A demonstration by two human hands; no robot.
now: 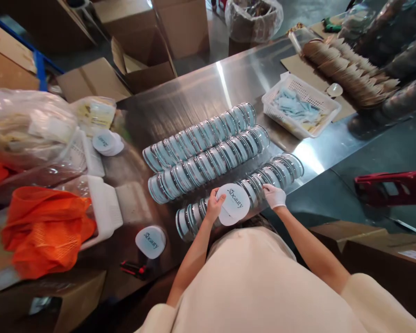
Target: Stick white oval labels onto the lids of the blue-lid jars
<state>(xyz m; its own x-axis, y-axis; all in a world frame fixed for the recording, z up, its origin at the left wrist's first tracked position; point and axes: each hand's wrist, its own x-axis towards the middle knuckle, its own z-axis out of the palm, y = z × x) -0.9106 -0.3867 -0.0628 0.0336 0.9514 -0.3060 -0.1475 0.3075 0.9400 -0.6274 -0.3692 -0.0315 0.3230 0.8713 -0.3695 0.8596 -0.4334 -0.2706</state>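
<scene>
My left hand (215, 206) grips a stack of round white cards (233, 205) by its left edge; "beauty" is printed on the top one. The cards are held over the nearest row of round silver-rimmed tins (190, 219), hiding its middle part. In a white glove, my right hand (274, 196) is at that row's front side, right of the cards, with thumb and fingers pinched together. Whatever is between those fingers is too small to make out. Beyond lie two more rows of tins (208, 167), standing on edge side by side.
More round printed cards (150, 242) lie at the left, near a red-and-black cutter (134, 269). A white basket (301, 105) of small blue packets stands back right. White bins (100, 210) and orange mesh (46, 231) crowd the left end of the metal table (180, 106).
</scene>
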